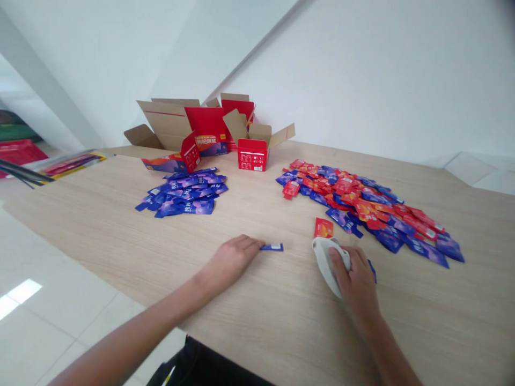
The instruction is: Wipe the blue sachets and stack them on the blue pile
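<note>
Head view, single entry.

- Table [257,321]: pale wood-grain top that carries everything listed below.
- Left hand [231,260]: lies flat and relaxed on the near table, gripping nothing. Its fingertips touch the left end of a single blue sachet [272,247], which lies apart from both heaps.
- Right hand [356,279]: closed around a white handheld object [324,257] (what kind of device cannot be told), which rests on the table. A blue edge shows under the hand on its right.
- Red sachet [323,228]: lies alone, just beyond the white object.
- Blue heap [185,194]: far left of centre, blue sachets only.
- Mixed heap [370,206]: far right, red and blue sachets jumbled together, clearly the larger of the two.
- Small red carton [252,153]: far centre, flaps open.
- Open cardboard boxes [169,123]: behind the blue heap, red-printed.
- Flat packets [72,162]: far left edge, partly out of view.

Judging by how the heaps lie, the smaller share is set apart by colour and the greater share is unseparated.
</note>
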The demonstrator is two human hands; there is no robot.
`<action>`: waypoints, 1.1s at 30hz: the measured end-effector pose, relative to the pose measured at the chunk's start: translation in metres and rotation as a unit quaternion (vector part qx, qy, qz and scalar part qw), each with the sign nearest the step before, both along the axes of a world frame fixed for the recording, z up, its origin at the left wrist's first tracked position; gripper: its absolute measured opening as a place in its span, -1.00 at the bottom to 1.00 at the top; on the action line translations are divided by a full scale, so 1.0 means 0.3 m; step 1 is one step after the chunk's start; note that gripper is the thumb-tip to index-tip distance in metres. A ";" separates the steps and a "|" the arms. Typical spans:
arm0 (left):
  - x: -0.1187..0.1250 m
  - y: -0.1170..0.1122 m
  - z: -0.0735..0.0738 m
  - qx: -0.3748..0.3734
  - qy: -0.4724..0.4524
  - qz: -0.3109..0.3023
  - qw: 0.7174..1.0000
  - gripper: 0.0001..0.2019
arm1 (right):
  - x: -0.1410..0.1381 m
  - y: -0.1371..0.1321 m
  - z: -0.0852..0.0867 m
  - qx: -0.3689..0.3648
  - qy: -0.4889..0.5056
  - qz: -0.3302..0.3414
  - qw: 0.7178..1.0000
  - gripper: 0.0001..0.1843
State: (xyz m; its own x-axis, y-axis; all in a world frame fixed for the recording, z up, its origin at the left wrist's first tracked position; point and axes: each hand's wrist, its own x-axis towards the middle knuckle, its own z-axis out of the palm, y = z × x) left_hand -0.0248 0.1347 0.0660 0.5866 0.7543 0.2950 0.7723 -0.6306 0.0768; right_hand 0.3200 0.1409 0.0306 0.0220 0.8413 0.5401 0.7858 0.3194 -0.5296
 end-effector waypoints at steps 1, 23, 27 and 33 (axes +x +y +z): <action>-0.076 0.051 0.024 0.014 -0.005 0.017 1.000 -0.69 | 0.000 0.000 0.000 -0.005 0.003 0.000 1.000 -0.56; -0.795 0.738 0.087 0.018 0.091 0.368 0.925 -0.61 | 0.003 0.034 -0.100 -0.058 0.007 0.051 0.997 -0.56; -0.788 0.746 0.074 0.010 0.082 0.373 0.924 -0.61 | 0.004 0.031 -0.106 -0.054 0.001 0.058 0.997 -0.58; -0.671 0.682 0.098 0.049 0.056 0.283 0.956 -0.60 | -0.017 0.016 -0.075 -0.053 -0.001 0.067 0.996 -0.62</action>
State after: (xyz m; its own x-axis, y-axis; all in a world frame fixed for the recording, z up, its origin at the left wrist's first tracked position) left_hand -0.2261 0.3393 0.0953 0.1251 0.9323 0.3395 0.9919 -0.1093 -0.0652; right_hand 0.3150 0.1456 0.0079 -0.0948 0.8889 0.4482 0.7405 0.3639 -0.5650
